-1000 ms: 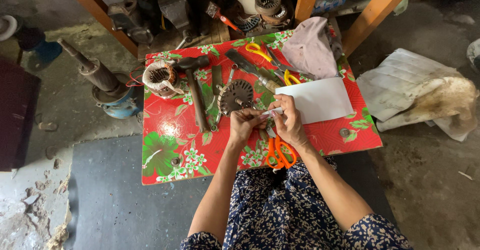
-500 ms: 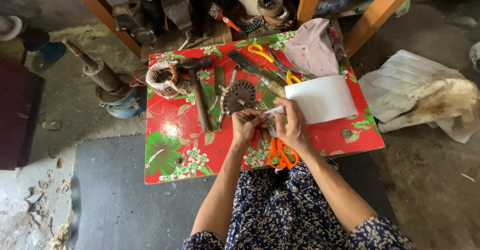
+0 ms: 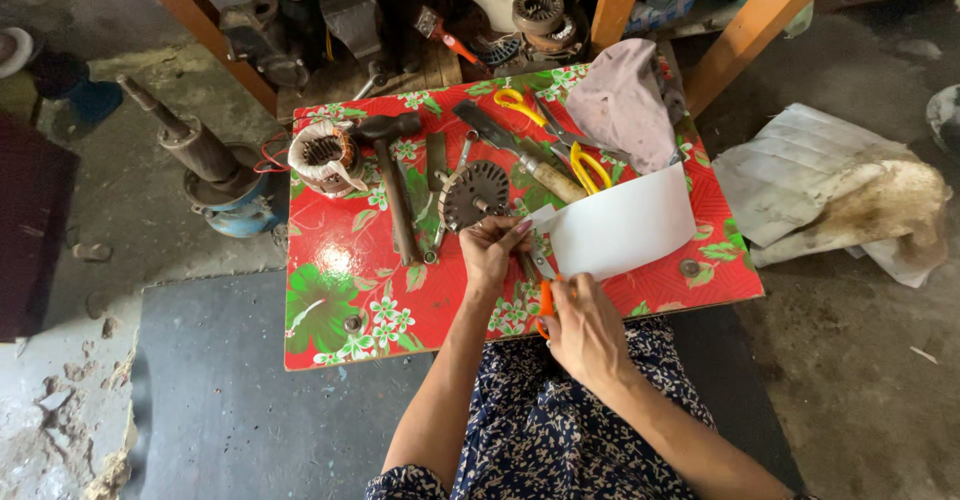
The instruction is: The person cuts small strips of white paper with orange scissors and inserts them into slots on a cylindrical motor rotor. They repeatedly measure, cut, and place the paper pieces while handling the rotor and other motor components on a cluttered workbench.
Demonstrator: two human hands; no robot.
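On the table [image 3: 340,310], paper [image 3: 625,225] lies at three o'clock of the rotor [image 3: 474,193]; hammer [image 3: 395,195] at nine.

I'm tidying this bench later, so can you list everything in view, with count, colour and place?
table: one, red with a flower print, centre
paper: one white sheet, table right, corner at the left hand
orange scissors: one pair, in the right hand, blades at the paper's edge
yellow scissors: one pair, table top, by the cloth
cloth: one, pinkish, table top right
hammer: one, dark, table left of centre
stator: one, wound, table top left
round metal part: one, grey, table centre
knife: one, wooden handle, table top
crumpled sheets: a pile, white and stained, floor right
motor shaft: one, rusty on a blue base, floor left
left hand: pinching the paper
right hand: gripping the orange scissors
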